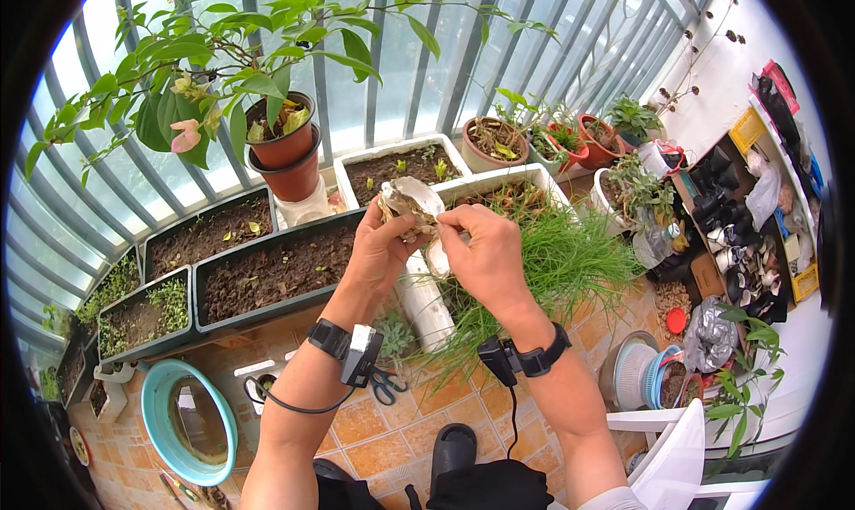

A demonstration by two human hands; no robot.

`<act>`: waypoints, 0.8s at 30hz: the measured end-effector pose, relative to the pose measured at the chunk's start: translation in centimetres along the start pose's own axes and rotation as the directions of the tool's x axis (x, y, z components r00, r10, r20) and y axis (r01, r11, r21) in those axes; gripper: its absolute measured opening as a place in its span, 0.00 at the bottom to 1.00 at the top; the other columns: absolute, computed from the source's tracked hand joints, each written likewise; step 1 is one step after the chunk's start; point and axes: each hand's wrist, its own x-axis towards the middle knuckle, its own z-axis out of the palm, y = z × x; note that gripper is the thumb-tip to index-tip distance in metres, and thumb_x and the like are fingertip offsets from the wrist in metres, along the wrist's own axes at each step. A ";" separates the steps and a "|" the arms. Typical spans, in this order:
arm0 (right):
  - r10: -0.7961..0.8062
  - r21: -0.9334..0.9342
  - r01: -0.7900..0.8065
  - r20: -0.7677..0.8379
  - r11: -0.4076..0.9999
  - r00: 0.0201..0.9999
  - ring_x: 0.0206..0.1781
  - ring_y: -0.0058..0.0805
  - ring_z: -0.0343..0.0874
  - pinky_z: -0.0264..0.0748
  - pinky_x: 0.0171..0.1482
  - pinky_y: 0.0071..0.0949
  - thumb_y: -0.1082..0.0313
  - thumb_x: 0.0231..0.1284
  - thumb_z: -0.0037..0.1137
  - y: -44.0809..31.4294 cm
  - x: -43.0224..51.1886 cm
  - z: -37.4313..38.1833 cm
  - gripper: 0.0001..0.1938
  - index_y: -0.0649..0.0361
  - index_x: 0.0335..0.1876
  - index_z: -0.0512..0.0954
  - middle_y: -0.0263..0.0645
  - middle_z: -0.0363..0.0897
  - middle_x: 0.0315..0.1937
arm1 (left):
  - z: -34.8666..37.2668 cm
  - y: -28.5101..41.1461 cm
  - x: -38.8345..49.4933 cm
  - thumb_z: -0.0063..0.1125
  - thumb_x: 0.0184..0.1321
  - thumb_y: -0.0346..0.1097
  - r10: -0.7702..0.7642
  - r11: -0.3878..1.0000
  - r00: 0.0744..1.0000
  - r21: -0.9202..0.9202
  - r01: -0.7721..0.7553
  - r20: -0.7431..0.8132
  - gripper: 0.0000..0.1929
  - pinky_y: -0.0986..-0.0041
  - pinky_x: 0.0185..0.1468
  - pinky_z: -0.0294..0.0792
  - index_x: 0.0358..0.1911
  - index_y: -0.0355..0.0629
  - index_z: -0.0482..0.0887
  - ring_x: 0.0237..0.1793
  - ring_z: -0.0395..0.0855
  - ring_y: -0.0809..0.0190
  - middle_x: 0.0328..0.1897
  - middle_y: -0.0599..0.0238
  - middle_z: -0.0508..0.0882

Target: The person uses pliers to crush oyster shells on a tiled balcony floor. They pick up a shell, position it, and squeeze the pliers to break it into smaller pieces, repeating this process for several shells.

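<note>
My left hand (pixel 384 249) holds a rough, pale oyster shell (pixel 415 199), its white inner face showing, above the planters. The fingers of my right hand (pixel 482 249) are pinched at the shell's right edge; whether something small is between them is hidden. Just under the right fingertips shows another whitish shell-like piece (pixel 437 257), partly covered by the hand. Behind the shell stands a white planter (pixel 344 176) of soil with small sprouts. Long grassy green plants (pixel 568 256) spread out below and right of my right hand.
Dark planters of soil (pixel 267 286) stand to the left, near stacked brown pots (pixel 290 169) with a leafy plant. A blue basin of water (pixel 230 436) and dark-handled scissors (pixel 387 384) are on the tiled floor. A white chair (pixel 674 450) and crowded shoe shelves (pixel 728 243) stand right.
</note>
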 end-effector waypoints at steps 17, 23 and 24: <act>-0.084 -0.206 0.093 0.052 0.974 0.995 0.32 0.40 0.84 0.79 0.34 0.35 0.69 0.59 0.65 -1.1 -0.6 -0.1 0.09 0.56 0.44 0.85 0.39 0.84 0.33 | 0.2 0.0 -0.1 0.64 0.68 0.37 -0.028 0.999 0.998 0.027 0.030 -0.053 0.16 0.56 0.60 0.78 0.55 0.43 0.76 0.54 0.84 0.60 0.52 0.63 0.84; 0.063 0.048 -0.068 0.095 0.997 0.994 0.27 0.36 0.83 0.77 0.31 0.33 0.69 0.56 0.67 -1.1 -0.7 -0.6 0.16 0.55 0.52 0.82 0.41 0.85 0.30 | -0.1 1.1 -0.3 0.64 0.68 0.43 0.010 1.000 1.000 0.010 -0.010 0.003 0.20 0.60 0.61 0.79 0.58 0.43 0.77 0.58 0.84 0.59 0.57 0.61 0.84; 0.081 0.138 -0.090 0.069 0.986 0.994 0.25 0.30 0.82 0.76 0.32 0.29 0.72 0.56 0.67 -1.0 -0.7 -0.7 0.19 0.59 0.54 0.81 0.41 0.84 0.27 | -0.2 1.3 -0.3 0.64 0.67 0.43 0.016 1.000 1.000 -0.011 -0.016 -0.007 0.21 0.59 0.63 0.79 0.58 0.43 0.77 0.59 0.83 0.58 0.57 0.60 0.84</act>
